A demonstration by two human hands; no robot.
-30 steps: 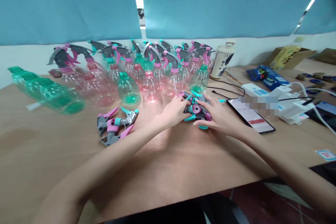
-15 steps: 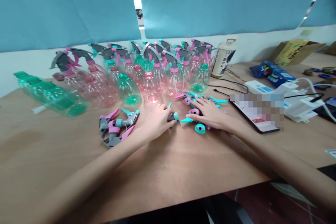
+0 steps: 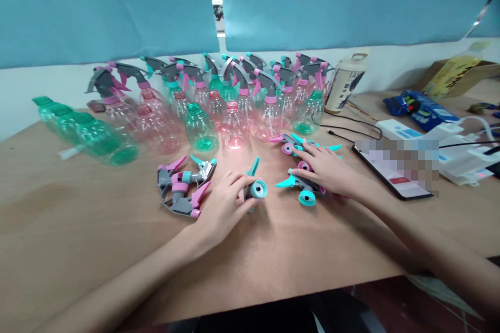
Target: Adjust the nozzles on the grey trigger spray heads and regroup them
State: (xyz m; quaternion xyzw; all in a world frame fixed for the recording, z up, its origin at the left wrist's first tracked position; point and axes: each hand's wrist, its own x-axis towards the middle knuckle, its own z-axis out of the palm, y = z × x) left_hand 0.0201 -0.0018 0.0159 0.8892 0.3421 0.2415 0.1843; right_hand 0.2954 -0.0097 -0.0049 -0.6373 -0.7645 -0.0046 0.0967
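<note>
My left hand (image 3: 225, 199) is closed round a grey trigger spray head with a turquoise collar (image 3: 258, 189); its turquoise trigger points up and its collar opening faces me. My right hand (image 3: 325, 167) lies over a pile of spray heads with its fingers stretched out, touching them. From under it stick out a turquoise collar (image 3: 307, 197), a turquoise trigger (image 3: 287, 182) and pink parts. How the lower spray heads lie is hidden by the palm. Left of my left hand is a small heap of grey, pink and turquoise spray heads (image 3: 183, 187).
Behind my hands stand several pink and green clear bottles, many topped with sprayers; an open pink bottle (image 3: 235, 130) is in front. Green bottles (image 3: 105, 140) lie at the left. A phone (image 3: 390, 171), a black cable, white plugs (image 3: 449, 151) and a cream bottle (image 3: 346, 83) are on the right.
My left hand has drawn the spray head nearer to me and turned its collar toward me. My right hand stays on the pile. The view has shifted slightly left.
</note>
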